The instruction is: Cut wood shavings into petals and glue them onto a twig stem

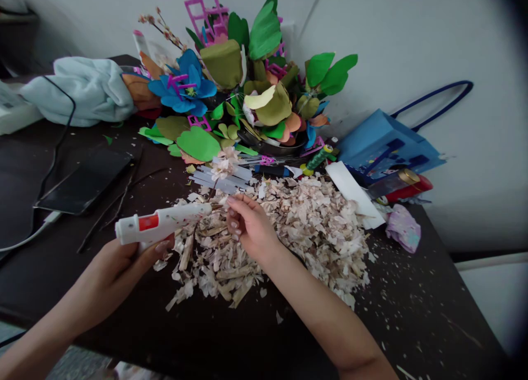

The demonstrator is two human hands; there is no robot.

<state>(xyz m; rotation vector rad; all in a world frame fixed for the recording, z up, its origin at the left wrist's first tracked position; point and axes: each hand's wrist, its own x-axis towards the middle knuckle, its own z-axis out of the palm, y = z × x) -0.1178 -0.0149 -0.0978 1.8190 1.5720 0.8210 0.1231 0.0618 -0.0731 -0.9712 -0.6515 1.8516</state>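
My left hand (119,267) is wrapped round the handle of a white hot glue gun (173,219) with an orange-red panel on its side. The gun's nozzle points right and ends just short of the fingertips of my right hand (252,224). Thumb and fingers of that hand are pinched together; whatever small thing lies between them is too little to make out. Below both hands spreads a heap of pale, dry petal-like scraps (313,231). A small pale pink flower (223,168) on a thin dark stem shows just beyond the nozzle, over several translucent glue sticks (231,182).
Colourful paper-like leaves and flowers (247,105) crowd the back. A phone (88,182) on a white cable and thin dark twigs (124,193) lie left, near a light blue cloth (91,91). A white block (355,196) and blue bag (383,143) stand right.
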